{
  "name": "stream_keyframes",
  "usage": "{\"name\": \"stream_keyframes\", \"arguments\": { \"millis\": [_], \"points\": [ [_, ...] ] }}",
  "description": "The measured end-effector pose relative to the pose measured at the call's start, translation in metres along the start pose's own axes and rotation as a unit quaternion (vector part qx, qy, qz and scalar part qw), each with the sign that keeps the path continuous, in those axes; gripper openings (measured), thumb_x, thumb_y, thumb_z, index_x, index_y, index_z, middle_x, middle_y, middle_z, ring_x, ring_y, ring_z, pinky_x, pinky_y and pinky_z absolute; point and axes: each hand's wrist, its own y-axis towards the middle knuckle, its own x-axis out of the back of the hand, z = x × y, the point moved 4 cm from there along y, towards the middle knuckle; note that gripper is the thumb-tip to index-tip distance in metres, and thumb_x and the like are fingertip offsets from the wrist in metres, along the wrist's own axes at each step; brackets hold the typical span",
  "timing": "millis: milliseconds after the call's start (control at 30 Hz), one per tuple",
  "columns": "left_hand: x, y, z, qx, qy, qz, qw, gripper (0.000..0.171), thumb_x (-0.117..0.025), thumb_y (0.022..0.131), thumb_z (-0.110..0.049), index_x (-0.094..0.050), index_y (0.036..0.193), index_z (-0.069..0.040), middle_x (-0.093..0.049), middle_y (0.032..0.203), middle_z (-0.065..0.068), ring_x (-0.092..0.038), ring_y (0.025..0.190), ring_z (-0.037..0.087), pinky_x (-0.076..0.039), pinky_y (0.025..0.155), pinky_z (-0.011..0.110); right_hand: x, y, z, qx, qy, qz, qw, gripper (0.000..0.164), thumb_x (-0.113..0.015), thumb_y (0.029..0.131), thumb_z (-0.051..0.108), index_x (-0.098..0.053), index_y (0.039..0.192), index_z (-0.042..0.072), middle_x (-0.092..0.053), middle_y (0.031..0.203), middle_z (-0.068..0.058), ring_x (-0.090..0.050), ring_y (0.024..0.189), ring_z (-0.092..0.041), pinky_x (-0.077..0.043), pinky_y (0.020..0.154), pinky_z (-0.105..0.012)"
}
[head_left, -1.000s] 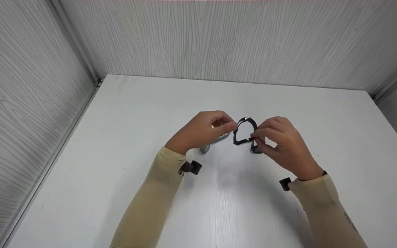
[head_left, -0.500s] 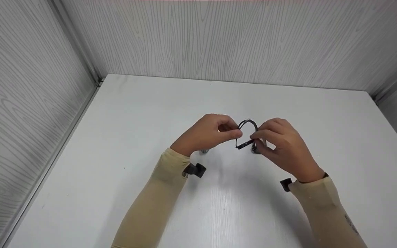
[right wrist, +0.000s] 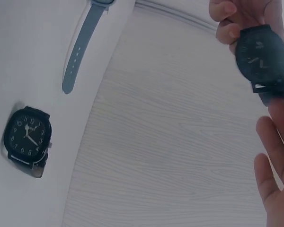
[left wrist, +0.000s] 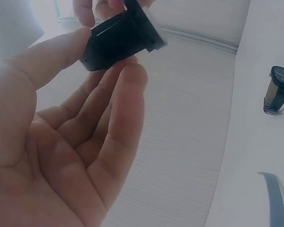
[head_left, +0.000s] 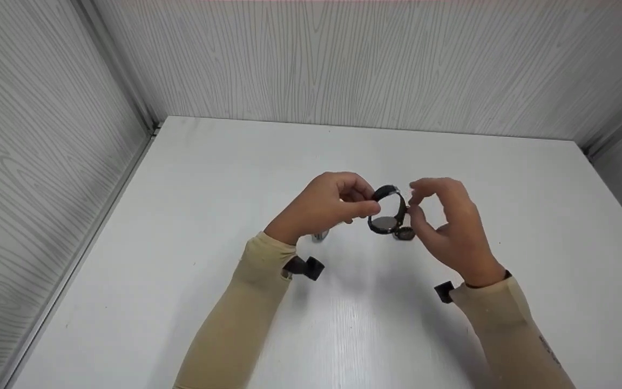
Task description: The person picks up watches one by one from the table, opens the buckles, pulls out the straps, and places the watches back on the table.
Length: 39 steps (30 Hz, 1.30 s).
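Held above the table is a black wristwatch (head_left: 386,224) with a round dark dial (right wrist: 261,54), its strap bent into a loop. My left hand (head_left: 332,205) pinches the left side of the strap between thumb and fingers. At the right side of the loop, my right hand (head_left: 448,227) has its thumb and a fingertip at the strap, while its index finger is raised apart from it. In the left wrist view the watch (left wrist: 116,42) appears as a dark, blurred shape above the left fingers.
On the white table (head_left: 268,335) lie two other watches. One is a black squarish watch (right wrist: 28,135) with white numerals. The other has a blue-grey strap (right wrist: 80,52); in the head view its case (head_left: 320,236) is partly hidden by my left hand. Wood-grain panels (head_left: 316,65) border the table.
The held watch has turned so that its round case now faces more upward at the bottom of the loop. My right index finger has lifted from the strap; the left hand keeps its pinch.
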Motion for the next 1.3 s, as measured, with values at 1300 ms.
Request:
{"name": "stream_keyframes", "arguments": {
  "millis": [1300],
  "points": [
    [-0.018, 0.002, -0.006, -0.078, 0.176, 0.021, 0.981, 0.017, -0.068, 0.099, -0.027, -0.079, 0.11, -0.02, -0.071, 0.092, -0.012, -0.062, 0.081, 0.005, -0.052, 0.075, 0.026, -0.016, -0.006, -0.01, -0.128, 0.046, 0.151, 0.979, 0.008, -0.071, 0.098, 0.013, -0.072, 0.106, 0.017, -0.07, 0.097, 0.014, -0.064, 0.086, -0.006, -0.054, 0.074, -0.03]
  ]
}}
